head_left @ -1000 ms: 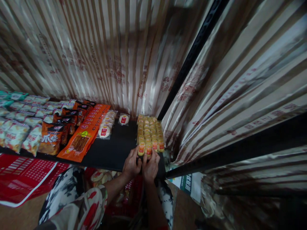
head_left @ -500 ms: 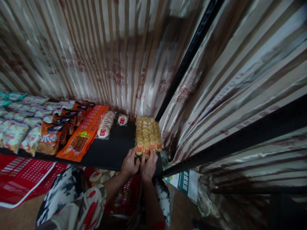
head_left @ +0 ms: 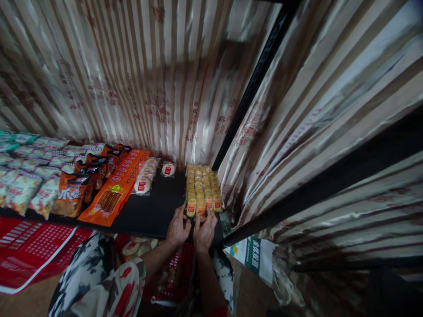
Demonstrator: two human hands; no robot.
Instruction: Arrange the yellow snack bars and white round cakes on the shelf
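A tight block of small yellow wrapped cakes (head_left: 202, 187) with red-and-white labels lies in several rows at the right end of the black shelf (head_left: 153, 209). My left hand (head_left: 178, 229) is at the block's front left corner, its index fingertip beside the leftmost front cake and its thumb apart. Against the front edge of the middle cakes rest the fingertips of my right hand (head_left: 204, 231), thumb and index finger spread. Neither hand has a cake lifted off the shelf.
Left of the cakes lie round white wrapped pastries (head_left: 142, 182), orange snack packs (head_left: 109, 198), brown-and-orange bags (head_left: 70, 193) and pale bags (head_left: 23, 189). Red baskets (head_left: 36, 251) stand below the shelf edge. A black post (head_left: 251, 92) rises behind, before striped sheeting (head_left: 158, 79).
My left fingers have drawn slightly away from the front left cake. The right hand stays at the front edge. The view has shifted a little.
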